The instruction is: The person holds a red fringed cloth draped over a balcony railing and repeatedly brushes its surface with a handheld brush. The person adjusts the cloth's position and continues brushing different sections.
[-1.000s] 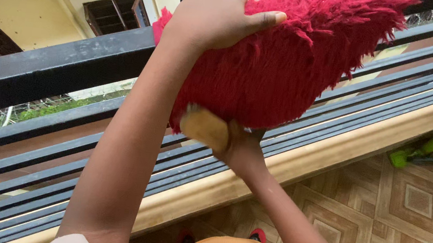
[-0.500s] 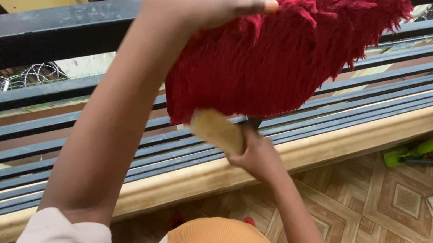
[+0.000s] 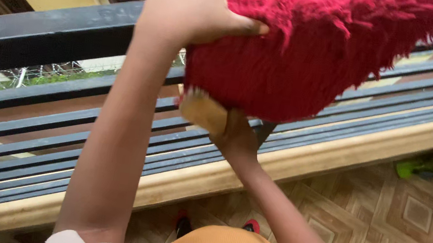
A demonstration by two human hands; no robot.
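The shaggy red mat [image 3: 314, 56] hangs draped over the top rail of the black metal railing [image 3: 32, 41], its pile falling on the near side toward the rail's right end.

Left hand [image 3: 192, 7]: fingers closed over the mat's upper left edge, thumb lying across the pile, pinning the fabric to the rail.

Right hand [image 3: 236, 138]: raised beneath the mat's lower edge and clasped around a pale wooden brush [image 3: 204, 111], whose block presses into the fringe at the lower left corner. The bristles are hidden in the pile.

Below the railing runs a tan ledge [image 3: 335, 148]; beyond it lies patterned brown tile floor [image 3: 400, 207], with a green object [image 3: 425, 164] near the ledge at the right edge.

Assessment: brushing is in hand at the bottom hem. Judged good practice: maintain the upper grip firmly so the mat does not slide off the rail, stroke with the lie of the pile, and keep the brush flat against the fabric rather than on edge.
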